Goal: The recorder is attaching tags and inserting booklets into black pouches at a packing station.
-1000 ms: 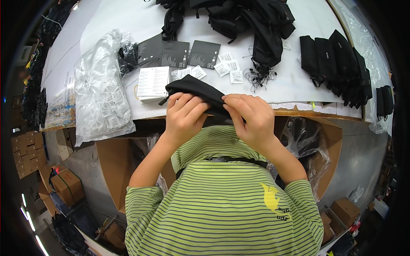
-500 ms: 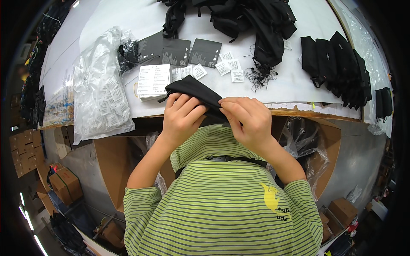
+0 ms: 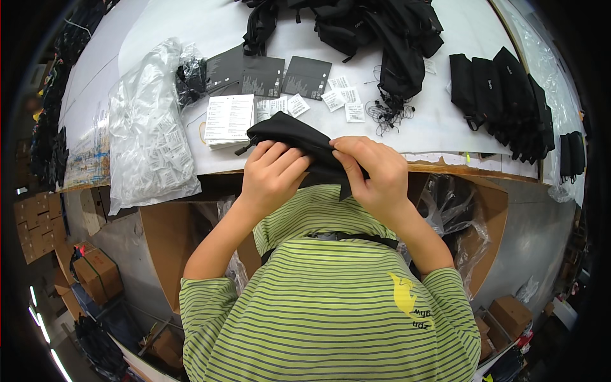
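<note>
A black fabric pouch point(image 3: 294, 134) is held between my two hands, at the front edge of the table. My left hand point(image 3: 270, 175) is closed on its left part, the fingers curled over the cloth. With thumb and fingertips, my right hand point(image 3: 374, 169) pinches the pouch's right end. A short dark pull sticks out at the pouch's left end. Just beyond it lie a stack of white printed cards point(image 3: 230, 119), dark grey printed cards point(image 3: 306, 77) and small white labels point(image 3: 298, 105).
A clear plastic bag point(image 3: 153, 137) full of labels hangs over the table edge at left. Black bags point(image 3: 401, 38) pile up at the back, with thin black cords point(image 3: 389, 114) before them. More black pouches point(image 3: 499, 95) lie at right. Open cartons point(image 3: 167, 248) stand below the table.
The pouch has tilted and opened out a little, with more of its lower cloth showing. My right hand has shifted slightly right; my left hand stays nearly in place.
</note>
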`<action>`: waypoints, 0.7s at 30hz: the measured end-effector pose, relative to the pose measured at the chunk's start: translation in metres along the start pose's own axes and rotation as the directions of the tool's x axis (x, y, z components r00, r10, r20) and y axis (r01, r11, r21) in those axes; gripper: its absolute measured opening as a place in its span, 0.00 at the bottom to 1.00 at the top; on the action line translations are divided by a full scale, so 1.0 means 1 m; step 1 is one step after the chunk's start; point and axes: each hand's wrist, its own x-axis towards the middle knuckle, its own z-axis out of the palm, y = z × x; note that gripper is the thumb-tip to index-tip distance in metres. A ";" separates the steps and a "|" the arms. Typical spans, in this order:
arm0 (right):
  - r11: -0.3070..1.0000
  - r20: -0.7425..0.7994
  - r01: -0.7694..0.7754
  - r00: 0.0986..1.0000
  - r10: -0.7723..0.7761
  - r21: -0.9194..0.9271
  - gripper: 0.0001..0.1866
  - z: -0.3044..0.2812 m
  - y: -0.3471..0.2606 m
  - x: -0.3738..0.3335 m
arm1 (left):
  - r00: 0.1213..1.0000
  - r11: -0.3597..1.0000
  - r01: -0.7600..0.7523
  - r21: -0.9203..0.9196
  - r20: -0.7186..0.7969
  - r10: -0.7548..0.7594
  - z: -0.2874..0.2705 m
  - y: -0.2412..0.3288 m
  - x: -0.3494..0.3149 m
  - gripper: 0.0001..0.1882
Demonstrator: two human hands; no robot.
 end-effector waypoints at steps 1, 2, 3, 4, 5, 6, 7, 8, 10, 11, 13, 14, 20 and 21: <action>1.000 0.000 0.000 1.000 0.000 0.001 0.06 0.000 0.000 0.000 | 1.000 1.000 0.000 -0.005 0.024 0.000 0.000 0.000 -0.002 0.14; 1.000 0.002 0.006 1.000 -0.006 -0.005 0.06 0.000 0.001 0.000 | 0.999 1.000 0.001 -0.009 0.048 -0.001 -0.001 0.000 -0.003 0.14; 1.000 0.003 0.012 1.000 -0.012 -0.011 0.06 0.000 0.002 0.001 | 0.999 1.000 0.002 -0.008 0.049 -0.002 -0.003 0.002 -0.002 0.14; 1.000 0.002 0.010 1.000 -0.010 -0.013 0.06 0.000 0.006 0.002 | 0.988 0.999 0.033 -0.020 0.153 -0.030 -0.007 0.005 0.001 0.13; 1.000 -0.019 0.010 1.000 -0.011 -0.021 0.06 -0.001 0.013 0.005 | 0.965 0.997 0.065 -0.027 0.256 -0.056 -0.012 0.009 0.005 0.12; 1.000 -0.041 0.011 0.999 -0.012 -0.030 0.06 -0.001 0.018 0.008 | 0.965 0.997 0.065 -0.029 0.256 -0.055 -0.017 0.016 0.010 0.12; 1.000 -0.041 0.011 0.999 -0.012 -0.029 0.06 0.000 0.021 0.011 | 0.944 0.998 0.048 -0.043 0.330 -0.032 -0.023 0.024 0.016 0.11; 0.999 -0.048 0.047 0.998 -0.047 -0.017 0.06 0.001 0.024 0.014 | 0.916 0.998 0.033 -0.058 0.401 -0.007 -0.026 0.031 0.019 0.11; 0.992 0.008 0.125 0.992 -0.125 0.003 0.05 -0.001 0.020 0.017 | 0.805 0.985 0.164 -0.058 0.585 -0.100 -0.029 0.038 0.021 0.13; 0.992 0.009 0.128 0.992 -0.128 0.006 0.05 -0.001 0.020 0.016 | 0.680 0.960 0.279 -0.034 0.713 -0.173 -0.032 0.038 0.025 0.16; 0.993 0.227 0.104 0.967 -0.113 0.054 0.05 -0.002 0.019 0.012 | 0.665 0.908 0.392 -0.147 0.728 -0.169 -0.038 0.026 0.031 0.14; 0.998 0.320 -0.014 0.948 -0.009 0.068 0.06 -0.004 0.016 0.011 | 0.651 0.831 0.493 -0.256 0.743 -0.158 -0.040 0.020 0.031 0.13; 0.931 0.433 -0.310 0.878 0.203 0.192 0.19 -0.011 0.012 0.002 | 0.623 0.752 0.610 -0.248 0.737 -0.263 -0.043 0.017 0.011 0.12; 0.911 0.459 -0.393 0.837 0.297 0.127 0.23 -0.010 0.014 0.000 | 0.631 0.745 0.616 -0.257 0.727 -0.270 -0.043 0.017 0.009 0.11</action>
